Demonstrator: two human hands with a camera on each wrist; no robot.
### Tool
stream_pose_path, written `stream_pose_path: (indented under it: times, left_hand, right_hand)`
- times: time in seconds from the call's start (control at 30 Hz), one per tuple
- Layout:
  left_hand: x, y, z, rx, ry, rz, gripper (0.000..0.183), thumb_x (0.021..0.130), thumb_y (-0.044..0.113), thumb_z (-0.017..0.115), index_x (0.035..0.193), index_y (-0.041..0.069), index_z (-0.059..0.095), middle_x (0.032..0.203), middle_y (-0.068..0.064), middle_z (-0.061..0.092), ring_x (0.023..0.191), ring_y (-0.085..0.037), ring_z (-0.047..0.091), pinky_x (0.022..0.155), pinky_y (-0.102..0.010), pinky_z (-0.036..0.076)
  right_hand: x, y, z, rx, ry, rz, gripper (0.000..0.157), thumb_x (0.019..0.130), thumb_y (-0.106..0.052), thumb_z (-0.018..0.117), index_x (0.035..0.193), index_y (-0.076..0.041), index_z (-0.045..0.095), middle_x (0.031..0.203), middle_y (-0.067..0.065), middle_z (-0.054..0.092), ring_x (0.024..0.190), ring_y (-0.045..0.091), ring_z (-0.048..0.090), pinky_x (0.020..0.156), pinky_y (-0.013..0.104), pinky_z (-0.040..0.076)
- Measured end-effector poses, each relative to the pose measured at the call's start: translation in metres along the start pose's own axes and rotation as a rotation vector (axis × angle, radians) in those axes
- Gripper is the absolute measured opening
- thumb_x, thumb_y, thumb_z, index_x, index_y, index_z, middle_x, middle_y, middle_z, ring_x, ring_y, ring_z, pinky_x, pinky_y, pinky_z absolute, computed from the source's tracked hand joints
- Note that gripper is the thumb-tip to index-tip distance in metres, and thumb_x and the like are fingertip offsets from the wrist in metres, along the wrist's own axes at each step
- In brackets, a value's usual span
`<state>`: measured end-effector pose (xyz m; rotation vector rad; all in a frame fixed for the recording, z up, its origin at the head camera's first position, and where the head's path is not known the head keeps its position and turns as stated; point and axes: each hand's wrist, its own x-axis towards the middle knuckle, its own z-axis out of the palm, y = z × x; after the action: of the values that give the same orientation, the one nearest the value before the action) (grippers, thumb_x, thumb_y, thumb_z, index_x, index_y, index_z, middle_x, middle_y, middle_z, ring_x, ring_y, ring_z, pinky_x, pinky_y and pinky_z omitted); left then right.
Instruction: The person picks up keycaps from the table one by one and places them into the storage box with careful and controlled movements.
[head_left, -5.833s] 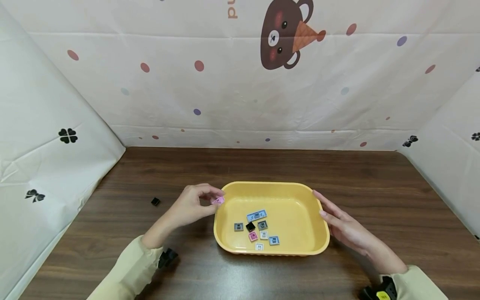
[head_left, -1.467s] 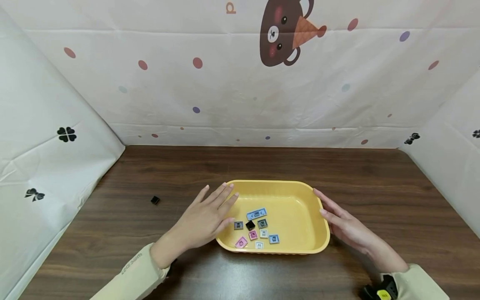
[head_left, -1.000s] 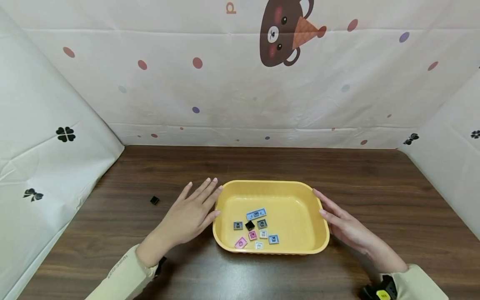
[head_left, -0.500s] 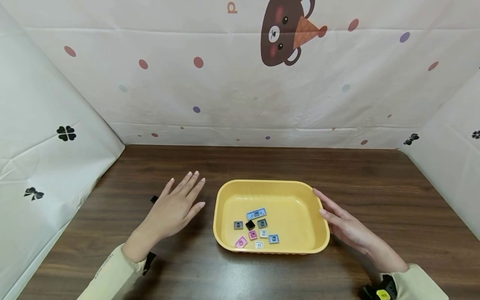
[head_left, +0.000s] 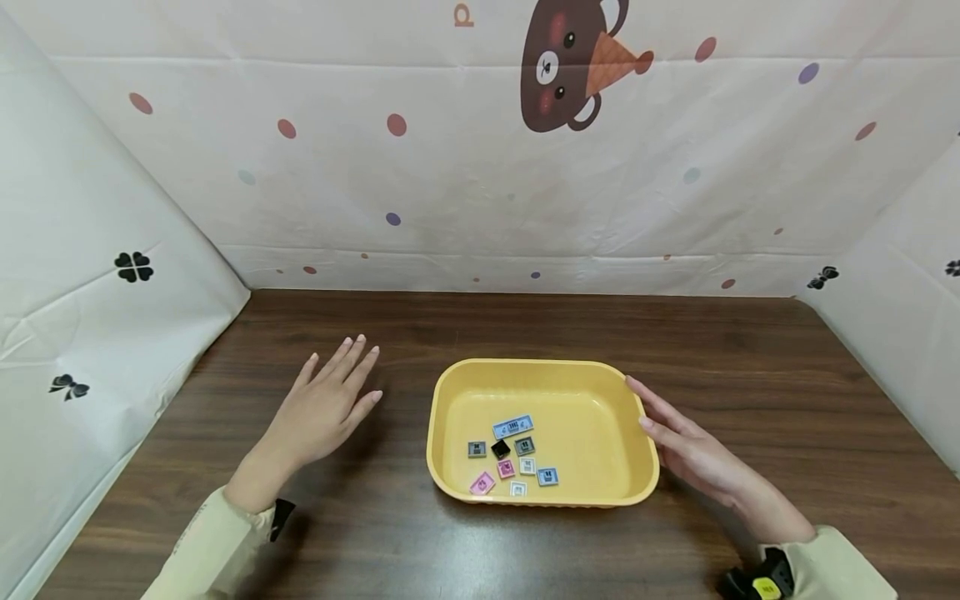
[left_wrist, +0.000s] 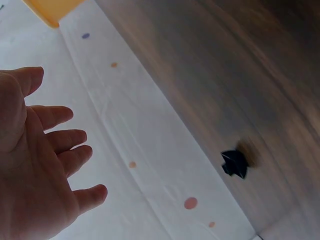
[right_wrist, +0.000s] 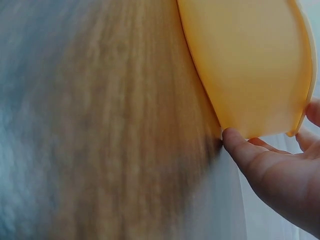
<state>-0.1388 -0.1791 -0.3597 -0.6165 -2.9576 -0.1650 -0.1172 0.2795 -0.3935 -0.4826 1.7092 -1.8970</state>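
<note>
In the head view my left hand [head_left: 311,417] hovers over the table left of the tray, fingers spread, holding nothing. It hides a small black piece from the head camera; the left wrist view shows this black piece [left_wrist: 235,163] on the wood, apart from the fingers. The fingers and thumb of my right hand [head_left: 701,458] rest straight against the right end of the yellow tray [head_left: 600,450]. Inside the tray lie a long blue printed tile [head_left: 513,427], a small blue tile [head_left: 547,477], grey tiles [head_left: 524,446], pink tiles [head_left: 482,483], white tiles [head_left: 527,466] and a black piece [head_left: 500,449].
The dark wooden table [head_left: 465,325] carries the tray. A white sheet with dots and a bear print [head_left: 558,67] hangs along the back, and white sheets with clover prints [head_left: 134,267] close in both sides.
Earlier my left hand held a pink tile at the tray's left rim; that tile now lies in the tray. The left hand has moved left, over the loose black piece. My right hand stays put.
</note>
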Motion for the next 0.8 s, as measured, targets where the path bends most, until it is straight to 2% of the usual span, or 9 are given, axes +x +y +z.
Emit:
stream_pose_path:
  times: [0.2, 0.5, 0.8]
  left_hand:
    - [0.000, -0.009, 0.001, -0.006, -0.010, -0.026, 0.058, 0.096, 0.037, 0.042, 0.143, 0.006, 0.028, 0.148, -0.017, 0.022, 0.136, -0.032, 0.019, 0.104, -0.059, 0.014]
    - [-0.001, -0.023, 0.001, -0.034, -0.014, -0.054, 0.056, 0.097, 0.036, 0.039, 0.142, 0.004, 0.028, 0.147, -0.020, 0.022, 0.134, -0.035, 0.021, 0.102, -0.061, 0.016]
    - [-0.003, -0.040, 0.004, -0.092, -0.021, -0.088, 0.059, 0.096, 0.034, 0.044, 0.142, 0.002, 0.028, 0.146, -0.022, 0.023, 0.133, -0.037, 0.021, 0.101, -0.061, 0.017]
  right_hand:
    - [0.000, 0.000, 0.000, 0.008, -0.007, -0.003, 0.055, 0.101, -0.011, 0.027, 0.147, -0.020, -0.001, 0.145, -0.001, 0.009, 0.122, -0.004, 0.037, 0.093, 0.021, 0.041]
    - [0.000, 0.001, -0.001, 0.008, -0.013, -0.013, 0.055, 0.101, -0.011, 0.027, 0.147, -0.019, -0.001, 0.145, -0.003, 0.009, 0.122, -0.003, 0.037, 0.093, 0.021, 0.040]
    - [0.001, 0.001, 0.000, 0.029, -0.007, -0.003, 0.055, 0.101, -0.011, 0.028, 0.147, -0.019, -0.001, 0.144, -0.003, 0.009, 0.121, -0.004, 0.037, 0.093, 0.021, 0.041]
